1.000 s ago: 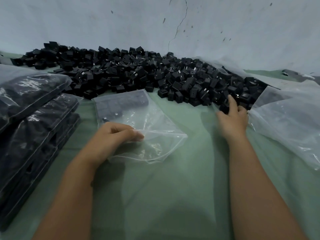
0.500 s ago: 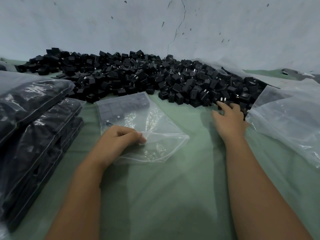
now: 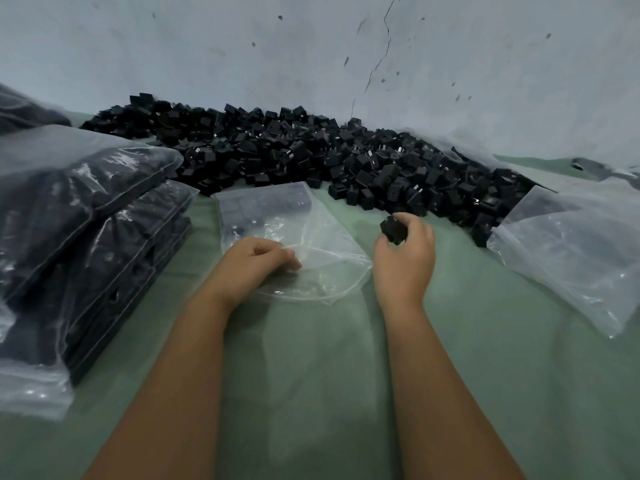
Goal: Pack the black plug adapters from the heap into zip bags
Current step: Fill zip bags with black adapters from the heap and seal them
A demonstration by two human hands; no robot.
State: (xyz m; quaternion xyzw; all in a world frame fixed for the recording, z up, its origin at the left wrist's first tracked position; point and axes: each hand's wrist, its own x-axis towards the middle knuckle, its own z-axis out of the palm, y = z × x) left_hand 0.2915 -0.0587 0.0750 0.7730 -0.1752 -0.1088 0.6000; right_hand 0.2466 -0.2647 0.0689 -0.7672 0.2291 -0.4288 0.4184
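A long heap of black plug adapters point(image 3: 311, 161) lies along the wall at the back of the green table point(image 3: 311, 375). In front of it lies a clear zip bag point(image 3: 311, 233) with a few adapters at its far end. My left hand point(image 3: 256, 261) pinches the bag's near open edge. My right hand point(image 3: 405, 258) grips one black adapter point(image 3: 393, 231) just right of the bag's mouth, a little short of the heap.
Filled zip bags of adapters point(image 3: 86, 220) are stacked at the left. A loose pile of clear plastic bags point(image 3: 571, 247) lies at the right, touching the heap's end. A cracked grey wall point(image 3: 346, 64) closes the back.
My right hand has left the heap's right end with an adapter and moved back left towards the bag. My left hand keeps its hold on the bag's edge.
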